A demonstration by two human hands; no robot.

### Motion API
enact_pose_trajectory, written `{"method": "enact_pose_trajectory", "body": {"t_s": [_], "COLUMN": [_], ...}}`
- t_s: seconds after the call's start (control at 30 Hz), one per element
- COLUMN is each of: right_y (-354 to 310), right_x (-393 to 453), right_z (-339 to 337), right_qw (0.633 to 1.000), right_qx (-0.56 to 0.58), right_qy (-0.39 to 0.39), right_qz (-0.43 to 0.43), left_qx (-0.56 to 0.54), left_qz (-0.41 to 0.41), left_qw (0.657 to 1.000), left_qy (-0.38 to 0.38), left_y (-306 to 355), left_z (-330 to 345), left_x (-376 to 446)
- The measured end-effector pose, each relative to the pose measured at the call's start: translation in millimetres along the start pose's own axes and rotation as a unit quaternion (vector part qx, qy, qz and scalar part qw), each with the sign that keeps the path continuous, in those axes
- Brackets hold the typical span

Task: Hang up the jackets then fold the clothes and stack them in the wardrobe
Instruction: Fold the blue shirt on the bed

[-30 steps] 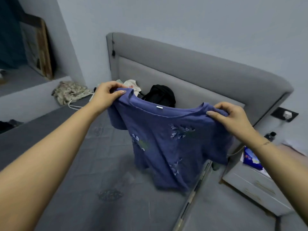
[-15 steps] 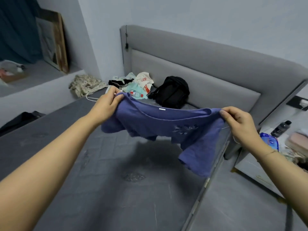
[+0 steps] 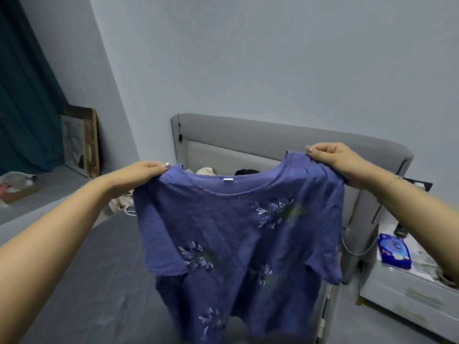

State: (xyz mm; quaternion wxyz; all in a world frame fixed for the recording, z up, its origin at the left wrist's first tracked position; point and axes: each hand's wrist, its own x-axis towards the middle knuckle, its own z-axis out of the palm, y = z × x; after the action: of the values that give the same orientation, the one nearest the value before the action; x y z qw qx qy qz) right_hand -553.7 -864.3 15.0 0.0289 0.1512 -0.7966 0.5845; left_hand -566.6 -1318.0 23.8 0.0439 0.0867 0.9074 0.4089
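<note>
The blue shirt (image 3: 238,234) hangs at the frame's centre above the bed (image 3: 82,281), the left hand (image 3: 141,173) and right hand (image 3: 332,158) each pinching a shoulder with clenched fingers. It looks light, soft and floppy, best gripped at the shoulder seams. At right, a nightstand (image 3: 402,294) carries a blue packet (image 3: 395,250)

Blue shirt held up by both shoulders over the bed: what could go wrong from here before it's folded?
1. The left hand and right hand pinch only the shoulder edges of the blue shirt; a shake could slip one corner free.
2. The shirt hangs partly past the mattress edge on the right, so laid straight down, it may slide toward the floor gap by the nightstand.
3. The lower hem looks bunched; folding without flattening may set creases.
</note>
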Motion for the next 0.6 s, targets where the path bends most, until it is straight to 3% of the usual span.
{"method": "enact_pose_trajectory", "body": {"t_s": [0.13, 0.33, 0.47, 0.6], "right_y": [-9.2, -12.8, -3.5, 7.3], "right_x": [-2.1, -6.0, -8.9, -2.0], "right_z": [-28.8, -50.5, -65.4, -78.8], "right_qw": [0.984, 0.912, 0.948, 0.986], "right_qx": [-0.159, -0.374, -0.280, -0.155], "right_qy": [-0.077, -0.142, -0.143, -0.064], "right_qz": [0.038, 0.087, 0.053, 0.007], "left_qx": [-0.109, -0.106, 0.064, -0.030], "left_qz": [0.053, 0.090, 0.042, 0.028], "left_qw": [0.993, 0.990, 0.997, 0.999], "left_qy": [-0.015, -0.005, -0.015, -0.026], "left_y": [16.8, 36.3, 44.4, 49.4], "left_z": [-9.1, -8.0, -2.6, 9.9], "left_x": [-3.5, 6.1, 16.8, 28.5]}}
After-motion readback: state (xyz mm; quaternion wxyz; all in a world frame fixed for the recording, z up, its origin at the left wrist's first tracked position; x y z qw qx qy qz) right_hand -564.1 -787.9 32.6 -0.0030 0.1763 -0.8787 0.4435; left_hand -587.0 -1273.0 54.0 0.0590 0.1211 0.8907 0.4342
